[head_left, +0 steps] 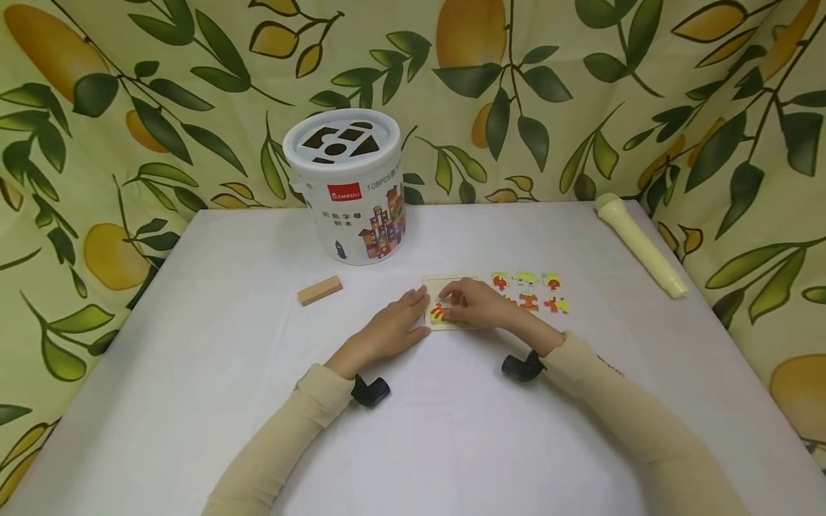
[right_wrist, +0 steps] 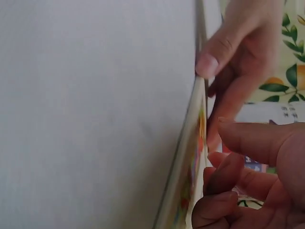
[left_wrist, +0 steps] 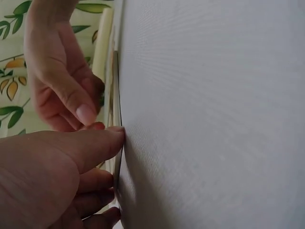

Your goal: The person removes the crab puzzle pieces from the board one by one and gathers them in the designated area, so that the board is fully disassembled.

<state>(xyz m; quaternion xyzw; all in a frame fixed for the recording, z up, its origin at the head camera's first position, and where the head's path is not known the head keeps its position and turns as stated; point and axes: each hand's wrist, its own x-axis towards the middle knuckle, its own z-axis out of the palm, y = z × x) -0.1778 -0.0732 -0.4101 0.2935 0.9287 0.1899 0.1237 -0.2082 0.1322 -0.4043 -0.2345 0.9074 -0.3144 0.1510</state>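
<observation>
A small wooden puzzle board (head_left: 452,279) lies flat on the white table, a yellow and red puzzle piece (head_left: 438,313) in its near left corner. My left hand (head_left: 389,327) rests against the board's left side, fingers extended and thumb at the near corner. Over the board, my right hand (head_left: 480,304) hovers with bent fingers close to that piece. In the right wrist view, a gap shows between the right thumb (right_wrist: 252,138) and fingertips, with nothing held in it. Several loose puzzle pieces (head_left: 525,278) lie right of the board, some partly hidden by the right hand.
Behind the board stands a white bucket (head_left: 348,193) with shaped holes in its lid. A wooden block (head_left: 320,290) lies to the left. At the far right is a cream microphone-shaped object (head_left: 642,246). Patterned cloth hangs behind the table's edge.
</observation>
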